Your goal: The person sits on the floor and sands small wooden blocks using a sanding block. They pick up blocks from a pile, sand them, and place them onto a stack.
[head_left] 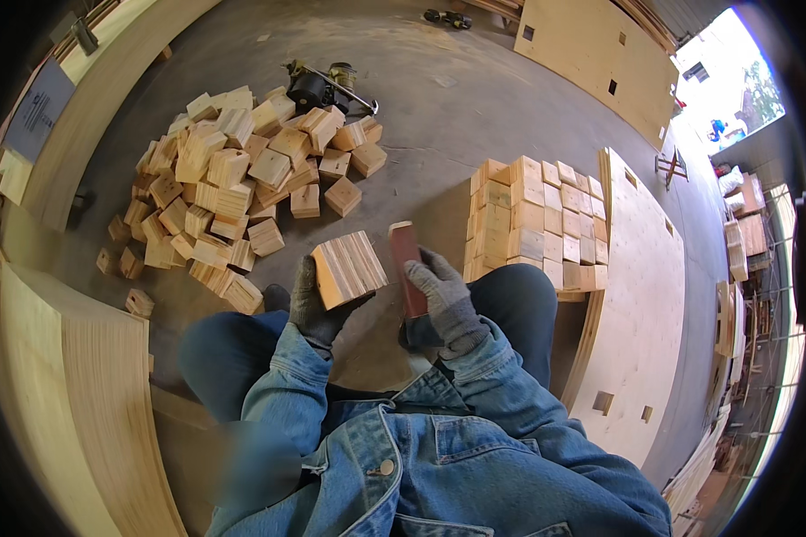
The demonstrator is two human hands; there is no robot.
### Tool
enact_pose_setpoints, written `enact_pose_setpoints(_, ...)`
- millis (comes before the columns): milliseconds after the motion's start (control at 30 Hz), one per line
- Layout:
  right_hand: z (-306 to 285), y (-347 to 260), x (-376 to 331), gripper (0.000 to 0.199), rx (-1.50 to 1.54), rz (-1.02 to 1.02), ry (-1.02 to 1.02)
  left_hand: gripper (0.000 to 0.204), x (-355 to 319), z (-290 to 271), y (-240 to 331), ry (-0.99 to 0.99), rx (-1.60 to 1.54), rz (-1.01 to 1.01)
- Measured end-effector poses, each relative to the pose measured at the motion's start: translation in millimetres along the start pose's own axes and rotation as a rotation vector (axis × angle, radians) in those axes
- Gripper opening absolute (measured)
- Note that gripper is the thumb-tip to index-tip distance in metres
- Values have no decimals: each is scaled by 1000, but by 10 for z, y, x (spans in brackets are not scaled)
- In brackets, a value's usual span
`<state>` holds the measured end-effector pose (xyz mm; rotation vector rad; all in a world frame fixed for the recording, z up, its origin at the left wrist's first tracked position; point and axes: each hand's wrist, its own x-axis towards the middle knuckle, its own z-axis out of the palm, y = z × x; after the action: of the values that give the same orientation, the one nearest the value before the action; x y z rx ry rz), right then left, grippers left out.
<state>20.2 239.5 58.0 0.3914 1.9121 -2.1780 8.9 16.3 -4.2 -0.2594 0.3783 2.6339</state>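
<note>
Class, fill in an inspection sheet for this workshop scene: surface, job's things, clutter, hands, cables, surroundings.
Surface: grey concrete floor, dusty.
Job's things: laminated wood block; reddish-brown sanding block.
Clutter: loose heap of wood blocks; neat stack of blocks on the right.
Hands: left hand, gloved, grips the wood block; right hand, gloved, grips the sanding block.
Cables: nothing seen.
Surroundings: dark machine behind the heap; large plywood panels with cut-outs.

The block [349, 267] is pale, matt laminated wood; the sanding pad [407, 268] looks rough, reddish-brown, perhaps abrasive paper.
</note>
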Motion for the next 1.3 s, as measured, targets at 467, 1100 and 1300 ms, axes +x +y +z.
enact_pose_setpoints(467, 476, -566, -15, 59, -1002, -636, 4, 71, 22, -86, -95, 75, 127, 35)
enact_pose_setpoints(1100, 549, -667, 339, 53, -967, -525, -63, 62, -24, -22, -131, 149, 179, 51)
enact_pose_setpoints(1300, 503, -412, -418, 62, -981, -763, -176, 63, 20, -164, -26, 153, 117, 130)
